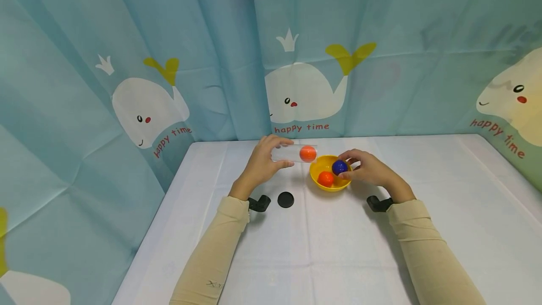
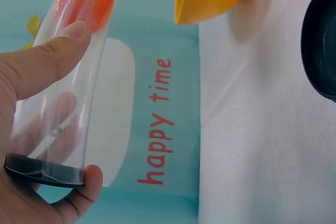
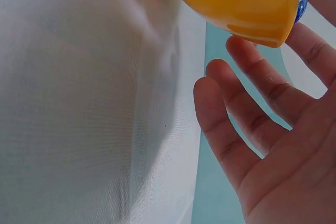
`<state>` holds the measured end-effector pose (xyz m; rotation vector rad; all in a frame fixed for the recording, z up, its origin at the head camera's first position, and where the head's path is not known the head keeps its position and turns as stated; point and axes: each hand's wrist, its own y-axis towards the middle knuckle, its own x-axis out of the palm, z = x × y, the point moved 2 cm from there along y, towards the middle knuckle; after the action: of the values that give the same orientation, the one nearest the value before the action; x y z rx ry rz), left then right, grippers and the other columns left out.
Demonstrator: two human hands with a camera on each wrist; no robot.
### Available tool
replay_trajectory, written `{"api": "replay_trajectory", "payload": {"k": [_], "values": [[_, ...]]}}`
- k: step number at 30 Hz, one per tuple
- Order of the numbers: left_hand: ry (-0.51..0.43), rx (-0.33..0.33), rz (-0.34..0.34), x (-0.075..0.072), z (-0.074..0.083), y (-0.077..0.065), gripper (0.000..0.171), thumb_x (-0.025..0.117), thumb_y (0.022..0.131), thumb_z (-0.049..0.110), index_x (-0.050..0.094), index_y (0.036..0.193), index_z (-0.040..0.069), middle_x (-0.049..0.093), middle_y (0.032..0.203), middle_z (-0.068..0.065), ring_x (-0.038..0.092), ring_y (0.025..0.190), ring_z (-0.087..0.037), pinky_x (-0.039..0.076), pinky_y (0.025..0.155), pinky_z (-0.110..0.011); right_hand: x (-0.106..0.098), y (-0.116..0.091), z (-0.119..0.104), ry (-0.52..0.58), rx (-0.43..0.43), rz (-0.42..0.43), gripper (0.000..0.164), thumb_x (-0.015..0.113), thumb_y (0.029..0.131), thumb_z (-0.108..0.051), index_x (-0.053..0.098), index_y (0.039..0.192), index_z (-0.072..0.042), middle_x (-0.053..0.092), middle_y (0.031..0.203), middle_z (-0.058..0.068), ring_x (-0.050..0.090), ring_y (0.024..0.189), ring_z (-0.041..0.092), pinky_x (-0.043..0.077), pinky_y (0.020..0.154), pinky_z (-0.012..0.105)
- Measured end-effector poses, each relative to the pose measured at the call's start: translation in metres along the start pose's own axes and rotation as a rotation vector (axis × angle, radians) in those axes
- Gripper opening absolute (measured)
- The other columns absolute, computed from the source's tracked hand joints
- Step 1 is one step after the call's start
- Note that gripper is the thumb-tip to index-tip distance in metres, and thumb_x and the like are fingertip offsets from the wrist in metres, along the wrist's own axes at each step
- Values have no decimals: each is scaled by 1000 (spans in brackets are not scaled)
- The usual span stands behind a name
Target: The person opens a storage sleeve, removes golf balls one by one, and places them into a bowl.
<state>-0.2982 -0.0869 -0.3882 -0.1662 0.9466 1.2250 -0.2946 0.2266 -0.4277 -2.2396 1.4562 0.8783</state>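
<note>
My left hand (image 1: 263, 160) grips a clear plastic tube (image 2: 79, 93), held nearly level above the table in the head view. Inside the tube, near its right end, sits an orange ball (image 1: 307, 154). A black cap (image 2: 44, 171) closes the end by my palm. Over the right rim of a yellow bowl (image 1: 314, 180), my right hand (image 1: 367, 167) pinches a dark blue ball (image 1: 339, 167) between thumb and fingers. Another orange ball (image 1: 326, 179) lies in the bowl. The right wrist view shows the other fingers (image 3: 252, 114) spread beside the bowl, with the blue ball mostly hidden.
A round black lid (image 1: 285, 199) lies on the white table (image 1: 288, 258), in front of the tube and left of the bowl. Behind the table's far edge hangs a blue curtain (image 1: 228, 60) with whale prints. Black wrist mounts (image 1: 259, 203) sit by both cuffs.
</note>
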Motion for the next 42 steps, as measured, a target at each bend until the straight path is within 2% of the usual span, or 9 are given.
{"api": "replay_trajectory", "payload": {"k": [6,12,16,22,25,28,37,42], "values": [[7,3,-9,1,0,0,51,87,82,26,68,129,20,64,126,0,54,118,-28,51,97,-45,-1,1,-1,23,39,23,30,73,95,-19,66,120,-4,64,131,20,58,119,38,54,99,51],[-3,12,-8,1,-1,0,51,87,82,25,68,128,19,64,126,-1,54,117,-26,50,99,-49,-3,2,-4,20,68,65,32,68,99,-24,64,124,-4,65,130,17,58,121,35,50,102,51],[2,14,-10,2,-1,0,51,88,81,25,68,128,20,64,126,0,54,116,-24,51,97,-47,-4,1,-11,25,60,112,35,65,101,-26,63,125,-1,64,129,18,57,121,33,49,104,53],[-5,19,-12,2,0,0,51,88,82,24,68,128,20,64,126,1,54,114,-23,50,96,-42,-6,0,-23,27,13,161,30,63,102,-24,64,124,-2,66,126,19,60,117,29,51,99,36],[-5,16,-9,2,1,0,50,88,81,24,69,128,20,64,125,1,53,114,-22,49,97,-41,-5,1,-31,53,-22,151,27,64,102,-21,64,122,-3,67,124,19,61,114,27,51,94,25],[-2,16,-8,2,1,0,50,88,81,24,69,127,20,65,125,1,53,114,-22,49,97,-41,-2,3,-37,90,-52,127,26,64,102,-19,64,122,-3,69,120,18,62,109,27,52,89,21],[-8,19,-6,3,4,-1,50,89,80,22,69,126,19,65,124,-1,53,113,-24,51,98,-48,10,8,-46,127,-51,72,31,66,100,-22,61,127,-5,69,112,12,63,104,23,52,89,25],[-3,16,1,4,5,-1,51,89,80,20,69,126,20,65,123,0,52,112,-23,51,95,-44,14,10,-48,146,-52,49,35,67,100,-22,59,130,-5,70,113,13,64,105,25,53,89,28]]}}
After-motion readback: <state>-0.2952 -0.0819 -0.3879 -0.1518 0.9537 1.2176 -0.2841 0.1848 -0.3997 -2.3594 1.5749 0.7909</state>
